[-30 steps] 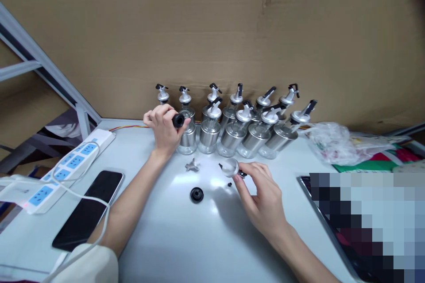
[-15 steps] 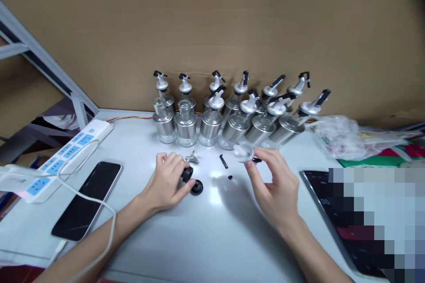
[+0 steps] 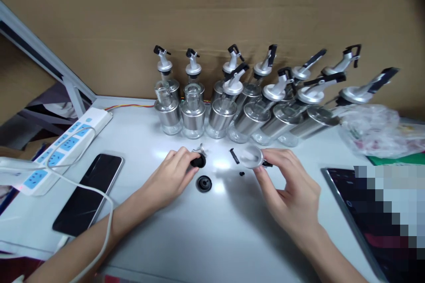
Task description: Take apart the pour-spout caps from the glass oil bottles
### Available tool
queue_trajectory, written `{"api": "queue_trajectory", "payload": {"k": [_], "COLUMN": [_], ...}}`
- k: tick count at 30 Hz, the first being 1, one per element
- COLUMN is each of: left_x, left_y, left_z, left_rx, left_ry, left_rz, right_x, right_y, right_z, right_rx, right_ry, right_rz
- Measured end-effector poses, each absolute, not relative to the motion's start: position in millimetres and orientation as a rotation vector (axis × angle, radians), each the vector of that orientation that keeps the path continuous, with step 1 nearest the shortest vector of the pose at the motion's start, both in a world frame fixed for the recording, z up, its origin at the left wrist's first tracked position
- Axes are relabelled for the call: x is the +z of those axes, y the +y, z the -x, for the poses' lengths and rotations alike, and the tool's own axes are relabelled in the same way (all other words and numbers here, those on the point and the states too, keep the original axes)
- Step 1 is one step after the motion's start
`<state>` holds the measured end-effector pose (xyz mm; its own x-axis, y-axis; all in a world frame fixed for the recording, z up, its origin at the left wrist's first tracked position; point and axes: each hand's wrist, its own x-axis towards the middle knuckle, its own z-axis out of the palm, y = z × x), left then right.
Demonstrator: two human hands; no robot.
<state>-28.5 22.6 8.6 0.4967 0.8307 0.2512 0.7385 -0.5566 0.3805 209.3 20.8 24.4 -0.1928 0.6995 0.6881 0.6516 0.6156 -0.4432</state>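
Observation:
My left hand [image 3: 171, 177] is closed in a pinch on a small black rubber stopper [image 3: 198, 162], held just above the white table [image 3: 212, 230]. My right hand [image 3: 292, 192] grips a silver dispenser cap [image 3: 251, 157] with its open side up. Between the hands lie a black round gasket [image 3: 203, 183], a short black pin [image 3: 234, 155], a tiny black bit [image 3: 242, 173] and a small metal piece [image 3: 199, 149]. Behind them stand several glass bottles with steel sleeves [image 3: 232, 110]; two at the left [image 3: 193, 115] have no spout top.
A black phone [image 3: 89, 192] lies at the left with a white cable over it, beside a white power strip [image 3: 63, 150]. A tablet [image 3: 375, 221] sits at the right. Crumpled plastic bags [image 3: 375, 130] lie at the back right. A cardboard wall [image 3: 212, 17] closes the back.
My left hand came down from the bottles to the table with the black stopper. My right hand kept the silver cap, and the view moved closer to the bottles.

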Motion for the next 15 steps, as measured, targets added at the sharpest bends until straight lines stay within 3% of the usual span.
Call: {"api": "queue_trajectory", "payload": {"k": [15], "left_x": [8.1], "left_y": [24.8], "left_z": [28.4], "left_rx": [0.353], "left_ry": [1.152], "left_rz": [-2.606], "right_x": [23.3], "right_y": [16.6], "right_z": [-201.0], "right_rx": [0.152], "right_ry": [-2.021], "right_rz": [1.025]}}
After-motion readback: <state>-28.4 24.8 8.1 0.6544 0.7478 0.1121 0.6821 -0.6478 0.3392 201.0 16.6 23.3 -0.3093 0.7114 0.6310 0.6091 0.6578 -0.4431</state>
